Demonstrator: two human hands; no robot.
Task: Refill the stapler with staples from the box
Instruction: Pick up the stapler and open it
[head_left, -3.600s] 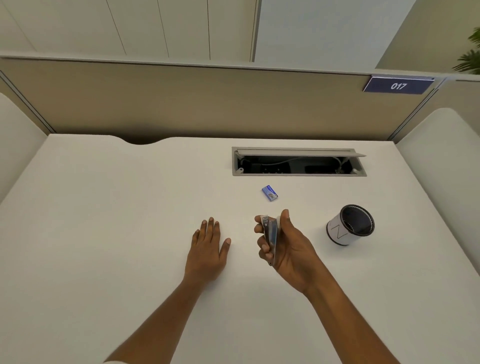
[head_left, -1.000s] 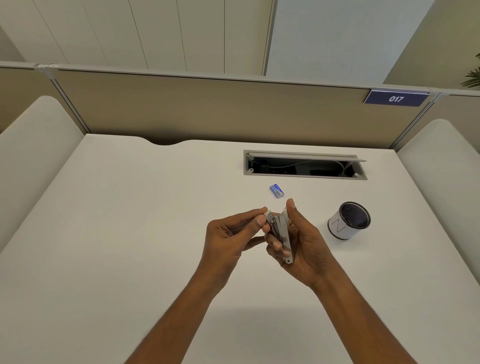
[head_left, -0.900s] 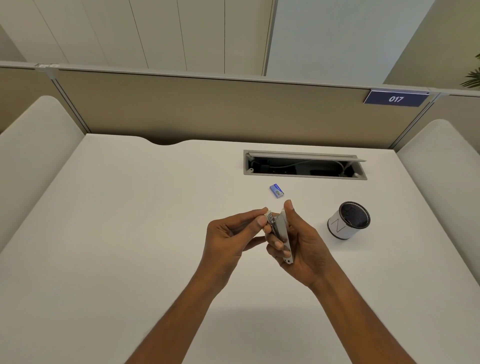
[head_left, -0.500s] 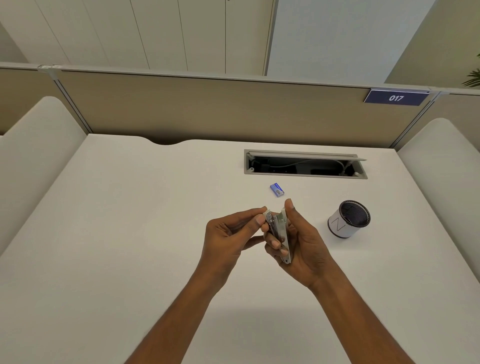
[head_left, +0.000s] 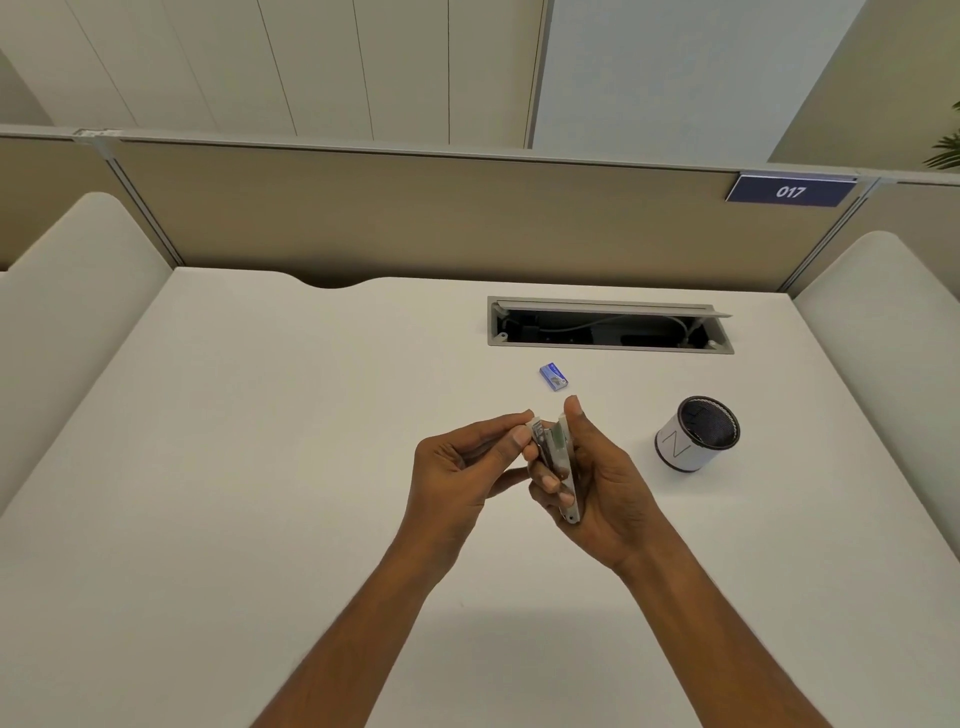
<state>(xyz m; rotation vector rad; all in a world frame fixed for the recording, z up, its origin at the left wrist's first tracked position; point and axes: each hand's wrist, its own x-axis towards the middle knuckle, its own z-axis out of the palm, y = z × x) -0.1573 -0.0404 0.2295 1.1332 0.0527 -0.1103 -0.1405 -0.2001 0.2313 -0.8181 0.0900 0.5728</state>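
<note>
Item 1, white desk (head_left: 234, 467): its surface is running wide and bare toward 9 o'clock and toward 6 o'clock under my forearms. The beige partition (head_left: 363, 218) is closing the 12 o'clock edge. Padded side screens are bounding 9 o'clock (head_left: 67, 291) and 3 o'clock (head_left: 883, 312).

Item 2, cable hatch (head_left: 613, 307): it is sitting open in the desk at 1 o'clock, near the partition.

Item 3, pen cup (head_left: 696, 434): it is standing upright at 3 o'clock of my right hand, apart from it.

Item 4, blue staple box (head_left: 554, 376): it is lying on the desk at 12 o'clock, just beyond my right thumb tip and not touching it.

Item 5, stapler (head_left: 558, 452): I am holding it above the desk, its length running from 12 toward 6 o'clock. Its parts are looking parted at the far end.

Item 6, right hand (head_left: 602, 483): my fingers are curling round the stapler from the 3 o'clock side, fingertips wrapping over its 9 o'clock face, and my thumb is lying along its right edge, pointing to 12.

Item 7, left hand (head_left: 457, 467): my thumb and forefinger are pinching the stapler's far tip from 9 o'clock, while my other fingers are folding loosely beneath.

Item 8, number plate "017" (head_left: 789, 192): it is hanging on the partition at 2 o'clock.
</note>
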